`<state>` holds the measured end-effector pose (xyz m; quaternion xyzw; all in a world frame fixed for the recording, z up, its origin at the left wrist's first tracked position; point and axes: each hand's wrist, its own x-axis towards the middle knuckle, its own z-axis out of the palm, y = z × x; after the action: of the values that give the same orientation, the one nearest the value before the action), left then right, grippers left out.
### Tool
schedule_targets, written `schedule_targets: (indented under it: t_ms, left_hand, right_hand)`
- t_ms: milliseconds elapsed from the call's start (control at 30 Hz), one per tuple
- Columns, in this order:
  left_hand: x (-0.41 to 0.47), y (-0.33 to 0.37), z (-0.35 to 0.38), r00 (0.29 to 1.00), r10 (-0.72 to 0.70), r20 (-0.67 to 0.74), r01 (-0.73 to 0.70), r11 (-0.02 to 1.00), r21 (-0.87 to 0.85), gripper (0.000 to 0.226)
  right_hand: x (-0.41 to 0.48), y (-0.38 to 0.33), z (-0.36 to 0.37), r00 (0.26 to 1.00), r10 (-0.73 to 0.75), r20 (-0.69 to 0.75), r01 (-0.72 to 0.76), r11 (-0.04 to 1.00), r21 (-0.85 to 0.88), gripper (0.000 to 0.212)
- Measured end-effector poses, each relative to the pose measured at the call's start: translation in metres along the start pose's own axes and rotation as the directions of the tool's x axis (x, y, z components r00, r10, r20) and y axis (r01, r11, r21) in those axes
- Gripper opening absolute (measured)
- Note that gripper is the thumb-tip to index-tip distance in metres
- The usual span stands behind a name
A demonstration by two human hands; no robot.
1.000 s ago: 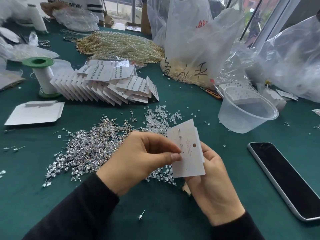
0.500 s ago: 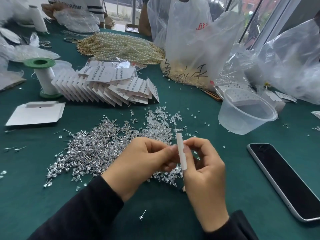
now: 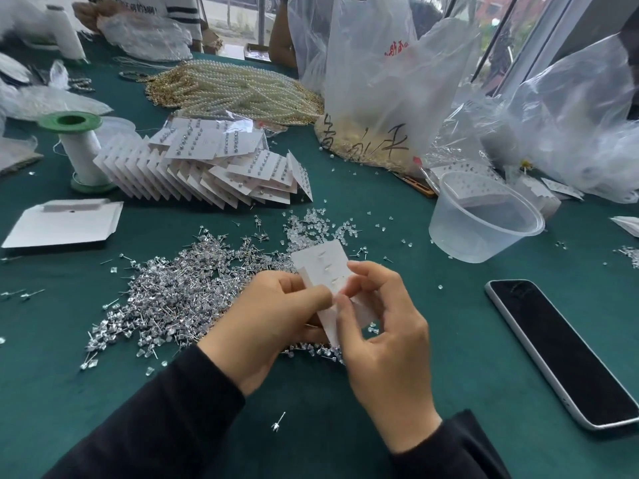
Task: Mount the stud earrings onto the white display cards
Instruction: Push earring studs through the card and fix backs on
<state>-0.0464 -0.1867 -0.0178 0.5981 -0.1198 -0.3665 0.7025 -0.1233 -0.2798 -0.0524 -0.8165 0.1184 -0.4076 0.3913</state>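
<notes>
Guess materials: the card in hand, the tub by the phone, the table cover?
Card: thin matte white card stock, apparently; it flexes in the hands.
Tub: translucent plastic, probably; the cloth shows through its wall.
Table cover: dark green felt-like fabric, matte, no glare. Exact fibre unclear.

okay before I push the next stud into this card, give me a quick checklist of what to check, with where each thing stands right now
1. Card held firmly: ok. The left hand and right hand both pinch the white card above the table.
2. Card face toward you: cannot tell, it is tilted and blurred.
3. Free holes left on the card: cannot tell. A few studs show along its upper part; the lower part is hidden by fingers.
4. Stud ready in the fingers: cannot tell, none is visible.
5. Supply within reach: ok. The stud pile lies just beyond the left hand.
6. Clear backs at hand: ok, a scatter of clear backs lies behind the card.
</notes>
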Motion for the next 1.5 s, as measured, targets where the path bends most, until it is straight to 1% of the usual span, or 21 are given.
schedule_targets:
  t_ms: [100, 200, 233, 267, 300, 333, 400, 433, 500, 567, 700, 767, 867, 967, 1100, 1233, 1300, 1367, 1433, 1500]
  left_hand:
    - [-0.001, -0.002, 0.001, 1.0, 0.012, 0.008, -0.012, 1.0, -0.001, 0.023]
    - [0.001, -0.002, 0.0, 0.997, -0.006, -0.072, 0.005, 1.0, -0.006, 0.02]
    - [0.003, -0.002, -0.001, 0.994, -0.013, -0.104, 0.012, 1.0, -0.006, 0.019]
    - [0.004, -0.002, -0.002, 0.991, -0.014, -0.132, 0.013, 1.0, -0.009, 0.017]
    - [0.005, -0.001, -0.003, 0.988, -0.014, -0.155, 0.012, 1.0, -0.01, 0.017]
    - [0.006, 0.0, -0.005, 0.985, -0.008, -0.173, 0.006, 1.0, -0.01, 0.016]
    - [0.007, 0.002, -0.008, 0.981, 0.003, -0.194, -0.006, 1.0, -0.015, 0.014]
    - [0.007, 0.004, -0.008, 0.98, 0.006, -0.2, -0.01, 1.0, -0.019, 0.014]
    - [0.008, 0.005, -0.01, 0.977, 0.011, -0.211, -0.015, 1.0, -0.016, 0.016]
    - [0.009, 0.005, -0.01, 0.975, 0.011, -0.22, -0.011, 1.0, -0.001, 0.017]
    - [0.01, 0.004, -0.011, 0.972, 0.007, -0.234, -0.005, 1.0, 0.011, 0.017]
    - [0.012, 0.003, -0.012, 0.971, 0.011, -0.238, -0.008, 1.0, 0.012, 0.016]
    - [0.011, 0.003, -0.013, 0.971, 0.018, -0.237, -0.014, 1.0, 0.017, 0.015]
    - [0.01, 0.003, -0.013, 0.971, 0.025, -0.239, -0.02, 0.999, 0.025, 0.016]
    - [0.011, 0.001, -0.011, 0.972, 0.031, -0.235, -0.021, 0.999, 0.044, 0.02]
    - [0.011, -0.002, -0.01, 0.976, 0.044, -0.211, -0.03, 0.997, 0.07, 0.023]
    - [0.011, -0.003, -0.01, 0.977, 0.054, -0.204, -0.038, 0.996, 0.083, 0.025]
    - [0.012, -0.004, -0.01, 0.978, 0.068, -0.199, -0.049, 0.994, 0.103, 0.023]
    - [0.012, -0.006, -0.011, 0.975, 0.095, -0.201, -0.069, 0.989, 0.132, 0.021]
    - [0.013, -0.008, -0.011, 0.968, 0.136, -0.211, -0.096, 0.977, 0.19, 0.02]
  right_hand:
    - [0.0, -0.001, 0.001, 0.998, 0.022, -0.051, -0.019, 0.998, 0.058, 0.037]
    - [0.004, -0.002, -0.004, 0.997, 0.07, -0.03, -0.062, 0.976, 0.207, 0.033]
    - [0.009, 0.0, -0.009, 0.995, 0.099, -0.018, -0.092, 0.966, 0.242, 0.031]
    - [0.015, 0.004, -0.016, 0.991, 0.131, -0.014, -0.124, 0.964, 0.233, 0.029]
    - [0.024, 0.009, -0.024, 0.986, 0.166, -0.006, -0.163, 0.971, 0.173, 0.026]
    - [0.033, 0.016, -0.033, 0.978, 0.207, 0.018, -0.207, 0.976, 0.064, 0.023]
    - [0.05, 0.03, -0.047, 0.948, 0.293, 0.126, -0.263, 0.942, -0.209, 0.019]
    - [0.056, 0.035, -0.051, 0.927, 0.328, 0.181, -0.263, 0.914, -0.309, 0.016]
    - [0.06, 0.043, -0.052, 0.893, 0.374, 0.251, -0.254, 0.878, -0.406, 0.011]
    - [0.058, 0.047, -0.048, 0.879, 0.387, 0.278, -0.241, 0.863, -0.443, 0.008]
    - [0.053, 0.048, -0.037, 0.913, 0.323, 0.248, -0.185, 0.871, -0.455, 0.007]
    - [0.053, 0.048, -0.032, 0.918, 0.294, 0.265, -0.154, 0.882, -0.445, 0.009]
    - [0.053, 0.048, -0.03, 0.913, 0.296, 0.279, -0.147, 0.879, -0.454, 0.006]
    - [0.052, 0.051, -0.032, 0.924, 0.284, 0.255, -0.151, 0.885, -0.441, 0.007]
    - [0.053, 0.055, -0.036, 0.926, 0.303, 0.227, -0.191, 0.892, -0.409, 0.009]
    - [0.051, 0.056, -0.031, 0.916, 0.286, 0.281, -0.131, 0.876, -0.463, 0.008]
    - [0.051, 0.055, -0.029, 0.923, 0.268, 0.275, -0.112, 0.873, -0.474, 0.007]
    - [0.052, 0.05, -0.031, 0.958, 0.203, 0.202, -0.104, 0.903, -0.416, 0.008]
    - [0.049, 0.039, -0.032, 0.99, 0.091, 0.104, -0.062, 0.965, -0.254, 0.01]
    - [0.04, 0.023, -0.026, 0.998, -0.008, 0.066, 0.012, 0.998, -0.061, 0.008]
